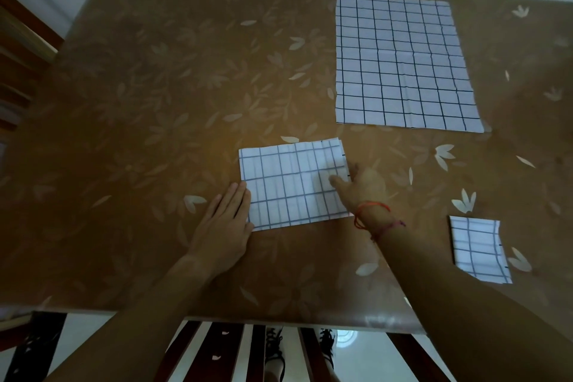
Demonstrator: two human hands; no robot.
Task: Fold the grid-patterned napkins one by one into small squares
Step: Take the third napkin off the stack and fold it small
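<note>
A white napkin with a dark grid [288, 186], folded into a rectangle, lies in the middle of the table in front of me. My left hand [226, 220] lies flat with fingers together, its fingertips on the napkin's left edge. My right hand [359, 186] rests on the napkin's right end, fingers pressing the cloth; a red cord circles the wrist. An unfolded grid napkin [403, 65] lies spread flat at the far right. A small folded square of the same cloth [477, 248] sits at the near right.
The table [155, 102] has a brown cover with a pale leaf pattern; its near edge runs just below my forearms. A wooden chair back [21, 49] stands at the far left. Dark wooden slats and my shoes show below the table edge.
</note>
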